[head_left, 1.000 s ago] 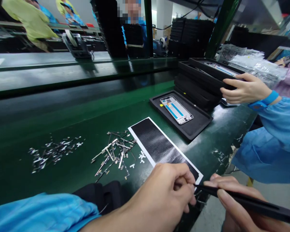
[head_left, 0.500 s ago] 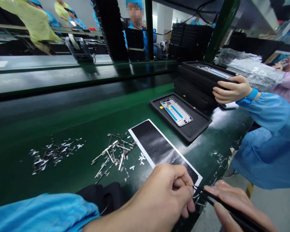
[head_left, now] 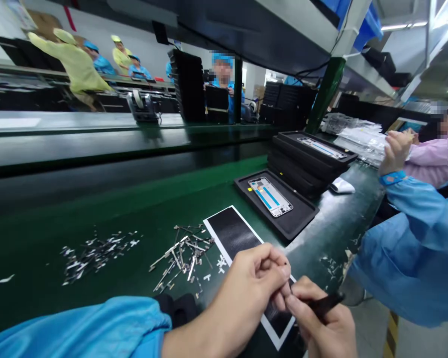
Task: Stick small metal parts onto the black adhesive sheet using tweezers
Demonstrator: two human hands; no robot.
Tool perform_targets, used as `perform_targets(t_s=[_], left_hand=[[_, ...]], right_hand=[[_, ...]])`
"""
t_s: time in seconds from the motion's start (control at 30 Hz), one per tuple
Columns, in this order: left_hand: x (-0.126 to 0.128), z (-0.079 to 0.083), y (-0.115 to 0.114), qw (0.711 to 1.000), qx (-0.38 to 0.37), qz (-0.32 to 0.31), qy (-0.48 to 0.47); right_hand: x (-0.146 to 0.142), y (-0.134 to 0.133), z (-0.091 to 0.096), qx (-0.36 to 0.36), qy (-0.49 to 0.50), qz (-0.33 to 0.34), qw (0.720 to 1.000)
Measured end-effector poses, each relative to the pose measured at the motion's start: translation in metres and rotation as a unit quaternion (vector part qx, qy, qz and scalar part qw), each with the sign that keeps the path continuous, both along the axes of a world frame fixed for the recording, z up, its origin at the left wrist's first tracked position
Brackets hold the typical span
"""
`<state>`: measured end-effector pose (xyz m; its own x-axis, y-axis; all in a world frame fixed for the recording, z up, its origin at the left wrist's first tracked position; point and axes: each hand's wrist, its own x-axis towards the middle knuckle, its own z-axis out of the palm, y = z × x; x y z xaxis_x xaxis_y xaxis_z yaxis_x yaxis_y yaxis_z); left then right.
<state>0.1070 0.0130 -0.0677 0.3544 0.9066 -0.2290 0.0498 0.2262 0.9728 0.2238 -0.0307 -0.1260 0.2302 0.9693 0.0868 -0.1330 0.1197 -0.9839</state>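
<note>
My left hand is closed in a pinch over the black-faced sheet with a white border; what its fingertips hold is too small to make out. Meeting it from the right, my right hand keeps black tweezers in its grip, its thumb and forefinger at the left fingertips. The tweezers' tips are hidden. Left of the sheet lies a loose pile of thin metallic strips, with small white cross-shaped pieces beside it. A second heap of small strips is farther left.
A phone frame with blue strips lies in a black tray beyond the sheet. Behind it rise stacked black trays. A co-worker's raised hand and blue sleeve are at right. A tape dispenser stands on the back ledge.
My right hand has come in to my left fingertips, its tweezers now swung back within the hand. The co-worker's hand has left the tray stack and risen. The camera view has tilted up.
</note>
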Motion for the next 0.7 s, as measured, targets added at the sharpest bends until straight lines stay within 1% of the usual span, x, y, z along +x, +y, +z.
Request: perform_targets(t_s=[0.13, 0.17, 0.2, 0.23, 0.27, 0.3, 0.33, 0.37, 0.4, 0.43, 0.47, 0.57, 0.6, 0.63, 0.7], left_hand=[[-0.006, -0.001, -0.002, 0.997, 0.062, 0.031, 0.036], [-0.009, 0.0, -0.003, 0.994, 0.092, 0.038, 0.052], [-0.012, 0.001, -0.004, 0.987, 0.14, 0.031, 0.076], [-0.015, 0.002, -0.005, 0.974, 0.199, 0.007, 0.111], [-0.017, 0.003, -0.006, 0.95, 0.269, -0.03, 0.153], [-0.019, 0.005, -0.008, 0.916, 0.342, -0.074, 0.198], [-0.021, 0.006, -0.01, 0.874, 0.406, -0.116, 0.242], [-0.023, 0.009, -0.012, 0.836, 0.45, -0.148, 0.277], [-0.024, 0.011, -0.014, 0.815, 0.468, -0.164, 0.299], [-0.026, 0.015, -0.016, 0.81, 0.469, -0.168, 0.309], [-0.027, 0.018, -0.018, 0.818, 0.455, -0.167, 0.31], [-0.035, 0.029, -0.023, 0.876, 0.356, -0.141, 0.292], [-0.039, 0.032, -0.025, 0.891, 0.322, -0.129, 0.293], [-0.043, 0.035, -0.028, 0.902, 0.291, -0.114, 0.297], [-0.055, 0.039, -0.036, 0.921, 0.245, -0.077, 0.295]], right_hand=[[0.01, 0.005, 0.012, -0.032, -0.003, -0.001, 0.999], [0.013, 0.006, 0.016, -0.039, -0.007, 0.003, 0.999], [0.015, 0.007, 0.02, -0.045, -0.012, 0.011, 0.999], [0.017, 0.008, 0.024, -0.051, -0.015, 0.023, 0.998], [0.018, 0.01, 0.027, -0.058, -0.015, 0.038, 0.997], [0.019, 0.01, 0.03, -0.067, -0.013, 0.055, 0.996], [0.02, 0.011, 0.033, -0.079, -0.009, 0.072, 0.994], [0.02, 0.011, 0.035, -0.092, -0.003, 0.088, 0.992], [0.019, 0.01, 0.038, -0.103, 0.003, 0.101, 0.989], [0.018, 0.009, 0.04, -0.113, 0.009, 0.112, 0.987], [0.017, 0.007, 0.042, -0.119, 0.013, 0.121, 0.985], [0.01, 0.001, 0.048, -0.119, 0.007, 0.142, 0.983], [0.008, 0.0, 0.05, -0.114, 0.003, 0.147, 0.983], [0.005, -0.001, 0.052, -0.099, -0.01, 0.151, 0.983], [0.0, -0.001, 0.056, -0.032, -0.066, 0.18, 0.981]])
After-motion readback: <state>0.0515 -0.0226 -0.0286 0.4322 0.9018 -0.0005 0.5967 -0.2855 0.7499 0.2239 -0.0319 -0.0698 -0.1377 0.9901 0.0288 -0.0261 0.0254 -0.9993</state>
